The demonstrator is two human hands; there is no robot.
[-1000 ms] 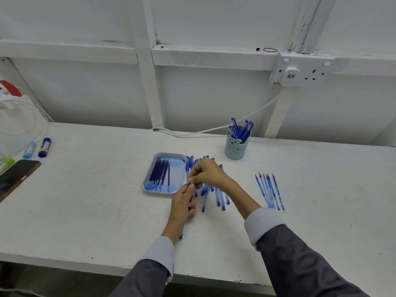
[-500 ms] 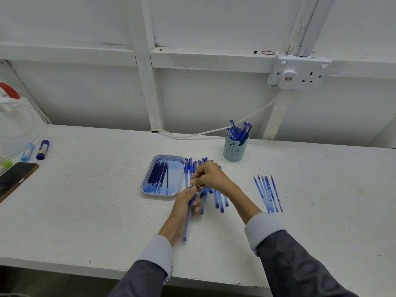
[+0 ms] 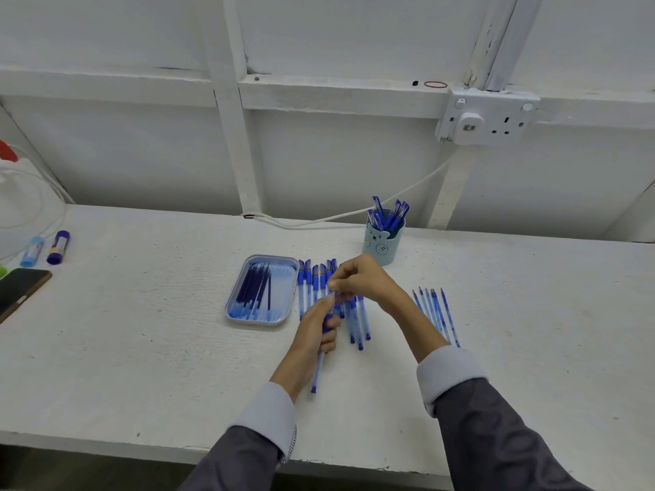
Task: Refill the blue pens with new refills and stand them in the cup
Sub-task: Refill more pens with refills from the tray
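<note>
My left hand (image 3: 317,329) grips a blue pen (image 3: 316,375) whose barrel points down toward me. My right hand (image 3: 361,278) pinches the pen's upper end just above the left hand's fingers. Under both hands lies a row of several blue pens (image 3: 356,322) on the white table. A blue tray (image 3: 280,313) with dark refills (image 3: 255,290) sits to the left of the row. A pale teal cup (image 3: 384,244) with a bear face stands behind, with several pens upright in it. Several thin refills (image 3: 436,313) lie to the right.
A phone (image 3: 19,288) lies at the table's left edge, with two small glue sticks (image 3: 58,248) behind it. A white cable (image 3: 340,216) runs along the wall from the socket (image 3: 485,116). The table's front edge (image 3: 141,442) is close to me.
My left hand has lifted one pen out of the row and drawn it toward me. My right hand has risen slightly and stayed on the pen's top end.
</note>
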